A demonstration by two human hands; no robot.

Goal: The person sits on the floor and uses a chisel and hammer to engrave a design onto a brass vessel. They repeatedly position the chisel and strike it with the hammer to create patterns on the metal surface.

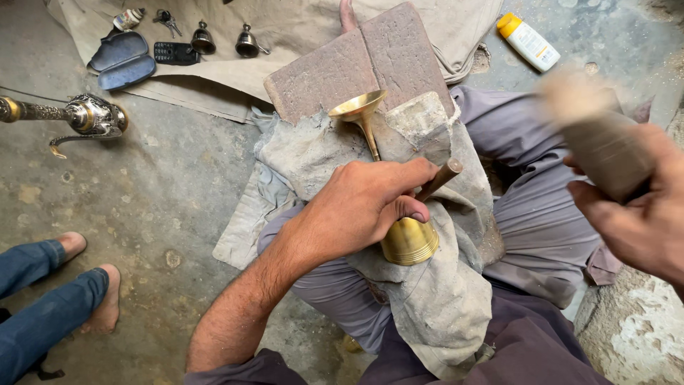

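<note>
Brass piece [399,214]: trumpet-shaped, flared mouth at the far end, ribbed bell-like base nearest the body. Long axis runs from the lap up and slightly left, flare pointing away from the person toward the brick [370,60]. It lies on a dusty grey cloth [427,285] draped over the knee and the brick's near edge.

Left hand [363,203]: fingers wrapped tight over the stem, also clamping a thin brown rod [438,178] that sticks out to the upper right, tip resting on the cloth.

Right hand [627,214]: raised well apart from the brass, fingers curled round a blurred wooden mallet-like block [598,135]; blur suggests it is swinging.

Judgement: striking step in hand, rod set as punch against the work. Next blow calls for the left grip to keep rod and brass steady, mallet landing square on the rod end.

Around: ornate metal ewer [85,117] at left, two small bells [224,41], dark case [121,60], yellow-capped bottle [529,41], another person's bare feet [92,285]
</note>
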